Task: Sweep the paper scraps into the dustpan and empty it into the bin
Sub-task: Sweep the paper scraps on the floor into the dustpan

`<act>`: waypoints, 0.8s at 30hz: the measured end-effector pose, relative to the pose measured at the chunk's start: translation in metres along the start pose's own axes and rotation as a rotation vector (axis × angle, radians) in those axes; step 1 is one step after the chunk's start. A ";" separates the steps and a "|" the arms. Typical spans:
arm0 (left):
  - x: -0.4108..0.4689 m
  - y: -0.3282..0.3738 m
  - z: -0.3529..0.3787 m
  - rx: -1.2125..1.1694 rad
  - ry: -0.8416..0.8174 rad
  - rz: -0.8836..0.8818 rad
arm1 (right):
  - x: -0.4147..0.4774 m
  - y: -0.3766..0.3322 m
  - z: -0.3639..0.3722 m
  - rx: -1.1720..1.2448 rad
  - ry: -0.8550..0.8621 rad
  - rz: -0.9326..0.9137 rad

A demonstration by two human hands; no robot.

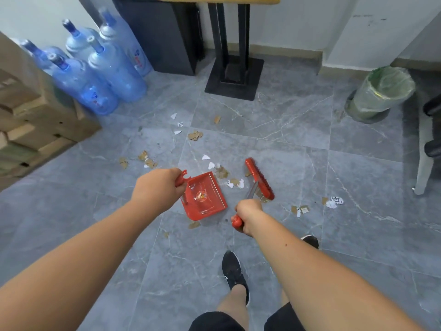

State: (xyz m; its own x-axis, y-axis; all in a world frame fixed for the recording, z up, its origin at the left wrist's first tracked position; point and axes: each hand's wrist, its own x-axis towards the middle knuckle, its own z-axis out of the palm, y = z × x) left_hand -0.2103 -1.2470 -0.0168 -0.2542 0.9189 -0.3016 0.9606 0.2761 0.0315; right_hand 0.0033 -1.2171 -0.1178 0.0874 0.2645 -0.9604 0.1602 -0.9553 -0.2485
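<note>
My left hand (157, 187) grips the handle of a red dustpan (205, 199) that rests on the grey tiled floor, its mouth facing right. My right hand (248, 216) is closed around the red grip of a broom whose red head (259, 177) sits on the floor just right of the pan. White and brown paper scraps (235, 182) lie between pan and broom head. More scraps (148, 161) are strewn to the left, farther back (195, 134) and to the right (334, 201). The bin (381, 94), lined with a clear bag, stands at the far right near the wall.
Blue water jugs (105, 72) and stacked cardboard boxes (35, 120) fill the left side. A black table pedestal (235, 77) stands straight ahead. A chair leg (424, 163) is at the right edge. My feet in black shoes (235, 275) are below the hands.
</note>
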 end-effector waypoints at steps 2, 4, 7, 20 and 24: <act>-0.008 -0.018 0.000 0.000 0.003 -0.021 | -0.008 0.007 0.022 -0.024 -0.005 0.011; -0.016 -0.034 0.000 0.004 0.001 -0.043 | -0.019 0.012 0.041 -0.040 -0.017 0.019; -0.028 -0.054 -0.002 0.012 -0.002 -0.083 | -0.033 0.019 0.065 -0.023 -0.054 0.024; -0.050 -0.072 -0.003 -0.004 0.015 -0.116 | -0.052 0.041 0.110 0.070 -0.118 0.063; -0.045 -0.045 -0.016 0.008 0.006 -0.061 | -0.060 0.027 0.096 0.162 -0.129 0.092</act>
State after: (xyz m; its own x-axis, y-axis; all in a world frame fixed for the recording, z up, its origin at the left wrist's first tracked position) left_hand -0.2437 -1.2965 0.0102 -0.3128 0.9021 -0.2972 0.9442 0.3294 0.0059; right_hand -0.0918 -1.2714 -0.0788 -0.0334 0.1665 -0.9855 -0.0035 -0.9860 -0.1664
